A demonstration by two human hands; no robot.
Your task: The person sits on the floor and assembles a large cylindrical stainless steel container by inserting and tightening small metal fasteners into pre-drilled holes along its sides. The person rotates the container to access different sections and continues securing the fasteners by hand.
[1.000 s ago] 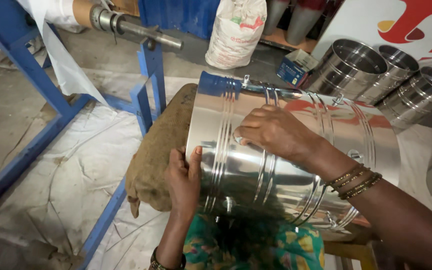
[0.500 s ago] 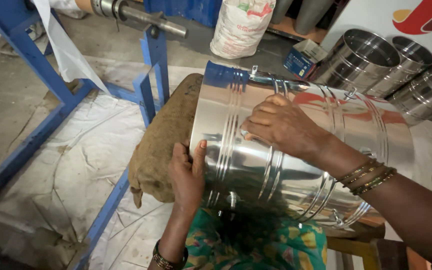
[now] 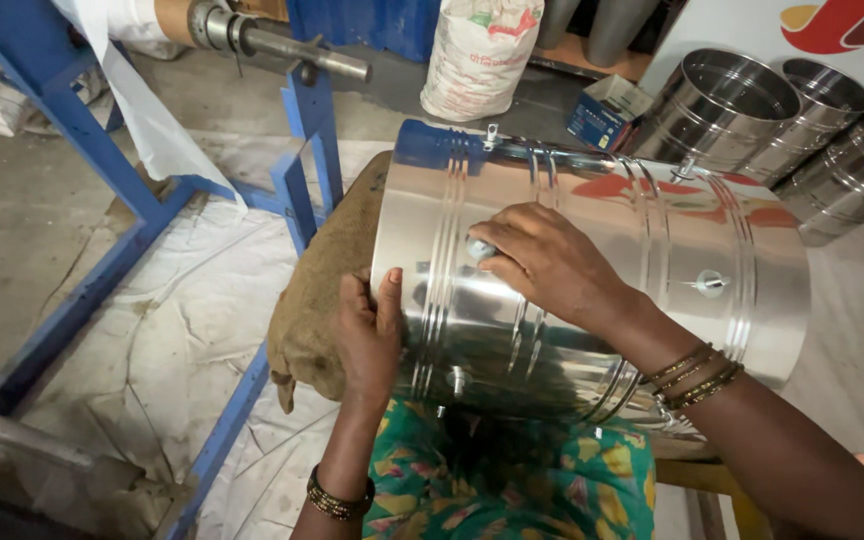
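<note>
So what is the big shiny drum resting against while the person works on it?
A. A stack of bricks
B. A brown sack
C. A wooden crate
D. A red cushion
B: the drum lies on its side with its left end against a brown sack, while the left hand steadies that end and the right hand presses on top.

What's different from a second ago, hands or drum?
Little changed. The right hand slid slightly along the steel drum and now pinches a small knob. The left hand still braces the drum's end against the burlap.
</note>
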